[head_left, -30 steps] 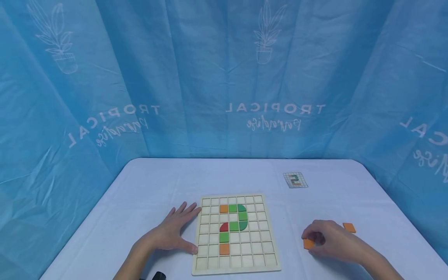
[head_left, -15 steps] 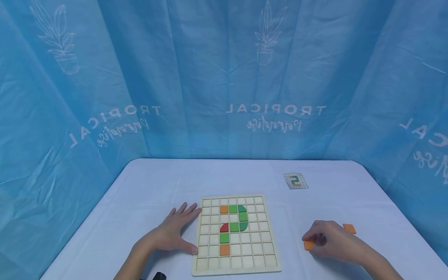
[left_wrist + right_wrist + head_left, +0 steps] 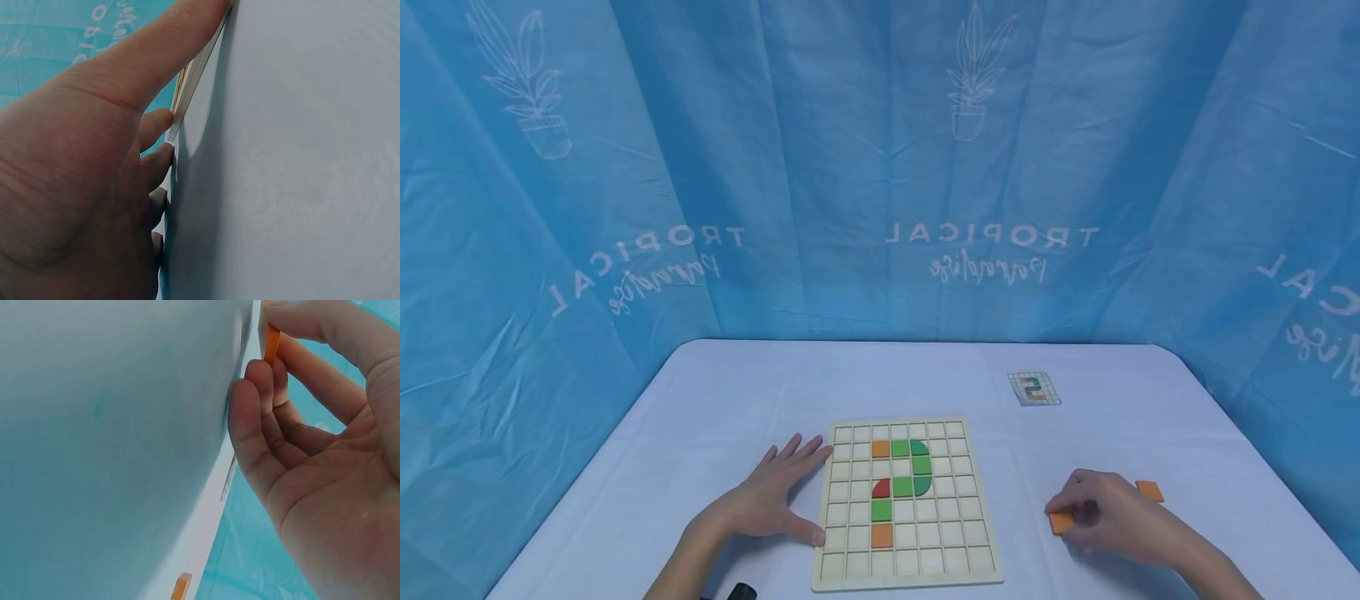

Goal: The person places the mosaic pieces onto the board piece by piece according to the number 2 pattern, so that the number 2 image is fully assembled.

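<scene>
To the right of the grid board my right hand (image 3: pixel 1105 515) pinches an orange square tile (image 3: pixel 1062 522) between thumb and fingers, low over the table. The same tile (image 3: pixel 272 345) appears edge-on at the fingertips in the right wrist view. My left hand (image 3: pixel 767 492) is spread at the left edge of the wooden grid board (image 3: pixel 951 533), its thumb and a fingertip touching that edge. On the board, orange, green and red pieces form a curved figure, with a red quarter-round piece (image 3: pixel 881 488) and an orange square (image 3: pixel 882 535) at its lower left.
Another orange tile (image 3: pixel 1149 491) lies just beyond my right hand. A small pattern card (image 3: pixel 1034 389) showing a similar coloured figure lies at the back right of the white table (image 3: pixel 760 383). A black object (image 3: pixel 742 592) sits near the left forearm. Blue curtains (image 3: pixel 880 167) surround the table.
Hardly anything differs. The right hand keeps its pinch on the orange tile with only a tiny shift of the fingers, and the left hand stays at the board's edge.
</scene>
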The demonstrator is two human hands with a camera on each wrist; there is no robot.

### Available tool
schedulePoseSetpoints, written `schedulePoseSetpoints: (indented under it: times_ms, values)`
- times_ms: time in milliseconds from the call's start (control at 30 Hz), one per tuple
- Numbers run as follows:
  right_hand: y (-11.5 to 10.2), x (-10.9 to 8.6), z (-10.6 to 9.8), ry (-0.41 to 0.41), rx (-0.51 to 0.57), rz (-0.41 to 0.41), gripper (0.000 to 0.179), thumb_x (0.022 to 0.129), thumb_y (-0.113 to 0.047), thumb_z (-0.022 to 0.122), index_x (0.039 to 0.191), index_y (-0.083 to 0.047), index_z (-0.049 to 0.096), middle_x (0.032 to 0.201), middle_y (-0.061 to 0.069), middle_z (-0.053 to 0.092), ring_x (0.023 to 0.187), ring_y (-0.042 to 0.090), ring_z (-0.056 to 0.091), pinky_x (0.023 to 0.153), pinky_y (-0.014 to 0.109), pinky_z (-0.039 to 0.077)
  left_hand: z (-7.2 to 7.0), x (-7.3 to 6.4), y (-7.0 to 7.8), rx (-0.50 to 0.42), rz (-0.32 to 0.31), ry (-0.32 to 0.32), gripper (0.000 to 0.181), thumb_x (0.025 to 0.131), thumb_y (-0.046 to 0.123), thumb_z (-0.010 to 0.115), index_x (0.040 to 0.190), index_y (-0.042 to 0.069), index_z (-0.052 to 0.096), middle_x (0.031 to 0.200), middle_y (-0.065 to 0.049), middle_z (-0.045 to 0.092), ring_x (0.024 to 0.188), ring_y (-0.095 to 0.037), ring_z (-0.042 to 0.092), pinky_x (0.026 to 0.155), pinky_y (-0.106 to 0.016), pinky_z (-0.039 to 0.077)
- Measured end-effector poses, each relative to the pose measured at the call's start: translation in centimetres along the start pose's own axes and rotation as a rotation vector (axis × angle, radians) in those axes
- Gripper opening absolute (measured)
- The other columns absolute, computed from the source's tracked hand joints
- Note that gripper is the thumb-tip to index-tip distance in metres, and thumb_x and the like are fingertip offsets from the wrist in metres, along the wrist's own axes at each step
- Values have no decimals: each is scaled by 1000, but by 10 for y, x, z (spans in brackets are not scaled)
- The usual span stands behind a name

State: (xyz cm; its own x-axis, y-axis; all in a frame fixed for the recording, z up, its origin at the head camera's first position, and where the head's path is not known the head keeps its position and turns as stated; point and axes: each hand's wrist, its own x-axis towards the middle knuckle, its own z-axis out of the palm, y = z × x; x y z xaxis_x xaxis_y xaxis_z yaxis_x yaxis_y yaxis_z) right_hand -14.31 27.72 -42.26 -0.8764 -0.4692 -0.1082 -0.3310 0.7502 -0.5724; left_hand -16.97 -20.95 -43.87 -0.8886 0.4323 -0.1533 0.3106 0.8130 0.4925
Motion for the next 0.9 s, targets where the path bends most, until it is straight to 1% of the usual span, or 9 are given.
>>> schedulePoseSetpoints:
  times_ms: [200,367,567,667,767,900]
  values:
    - [-2,0,-1,-6,23,-6,28,74,-29,82,101,-30,76,84,-15,59,72,6,53,61,23,47,0,0,1,6,-2,0,118,55,74,75,152,24,30,158,-1,19,145,-32,0,113,-57,-3]
    - [-5,0,-2,-9,31,-25,28,75,-24,80,102,-29,76,86,-15,59,73,6,53,62,23,48,-1,-1,1,9,1,-2,118,55,74,75,152,24,30,158,-1,19,145,-33,0,113,-57,-3]
    - [-9,4,-1,-21,68,-51,29,76,-21,79,105,-26,76,88,-14,60,74,7,54,64,23,49,0,-2,0,5,14,-4,118,56,73,76,152,22,31,158,-2,20,145,-34,1,112,-59,-2]
    - [-11,5,1,-15,64,-59,29,76,-20,79,105,-26,76,88,-14,60,74,7,54,64,23,49,0,-1,0,8,7,-5,118,55,73,75,152,23,31,158,-2,20,145,-34,1,112,-58,-2]
    - [-12,7,2,-3,53,-79,30,77,-19,78,106,-27,75,87,-15,60,74,6,54,64,23,49,1,0,0,13,-13,-7,119,54,75,75,152,25,30,158,0,19,145,-32,0,113,-57,-3]
    - [-15,11,2,2,68,-99,28,79,-20,78,106,-27,75,88,-14,60,75,7,55,64,23,50,1,0,0,9,-23,-5,119,53,75,75,152,26,30,158,1,19,145,-31,0,113,-56,-3]
